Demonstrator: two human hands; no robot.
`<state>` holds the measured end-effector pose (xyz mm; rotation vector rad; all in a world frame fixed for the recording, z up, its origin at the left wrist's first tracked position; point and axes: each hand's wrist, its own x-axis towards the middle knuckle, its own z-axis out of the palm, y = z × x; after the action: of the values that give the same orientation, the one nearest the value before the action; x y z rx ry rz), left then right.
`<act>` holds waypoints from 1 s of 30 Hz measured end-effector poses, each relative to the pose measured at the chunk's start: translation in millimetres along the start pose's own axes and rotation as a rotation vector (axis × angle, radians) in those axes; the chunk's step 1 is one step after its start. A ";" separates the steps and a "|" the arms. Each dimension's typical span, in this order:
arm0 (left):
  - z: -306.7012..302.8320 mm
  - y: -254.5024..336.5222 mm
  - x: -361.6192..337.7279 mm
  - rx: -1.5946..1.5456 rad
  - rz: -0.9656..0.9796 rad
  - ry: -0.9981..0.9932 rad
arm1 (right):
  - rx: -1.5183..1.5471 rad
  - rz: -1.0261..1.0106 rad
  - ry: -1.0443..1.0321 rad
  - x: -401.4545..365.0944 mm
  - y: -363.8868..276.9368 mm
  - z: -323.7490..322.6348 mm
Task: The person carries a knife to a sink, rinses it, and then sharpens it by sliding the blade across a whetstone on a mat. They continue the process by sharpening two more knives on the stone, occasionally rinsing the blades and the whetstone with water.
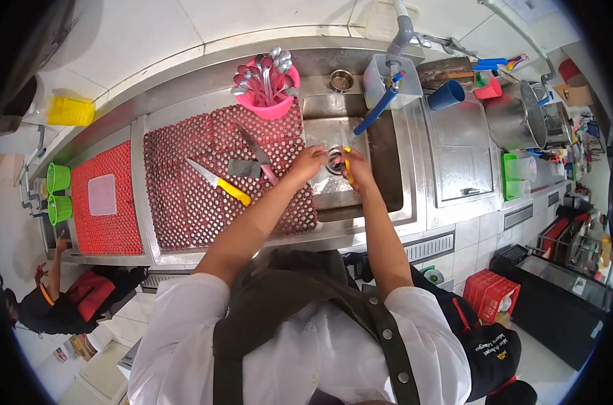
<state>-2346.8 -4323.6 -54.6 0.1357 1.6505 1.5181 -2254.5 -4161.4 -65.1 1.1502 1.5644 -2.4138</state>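
Over the steel sink (380, 192), my right hand (360, 170) is closed around the yellow handle of a knife (347, 160), its blade pointing away from me. My left hand (310, 163) is just left of it near the drain (335, 160), fingers drawn together; whatever they hold, if anything, is hidden. On the red perforated mat (185, 145) to the left lie a second yellow-handled knife (233, 192), a pink-handled knife (258, 150) and a dark grey scouring pad (243, 168).
A pink tub (269, 111) of spoons stands behind the mat. A blue hose (377, 113) hangs from the tap beside a clear plastic container (407, 84). Blue cup (446, 96) and large steel pot (515, 115) are rightward. Another person (70, 297) works at far left.
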 end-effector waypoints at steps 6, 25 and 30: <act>44.3 -3.9 54.2 -0.221 -0.081 -0.046 | -0.043 -0.038 -0.090 -5.8 4.9 -11.5; 4.3 -3.5 16.6 0.042 0.229 0.178 | -0.693 -0.377 0.049 12.7 88.0 -117.6; -18.1 -64.9 -96.0 0.453 0.562 0.863 | -0.361 -0.087 -0.184 14.5 81.6 -95.5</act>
<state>-2269.3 -4411.2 -63.4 0.2194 2.8247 1.6905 -2178.5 -4119.7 -157.1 0.7872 1.9148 -2.0885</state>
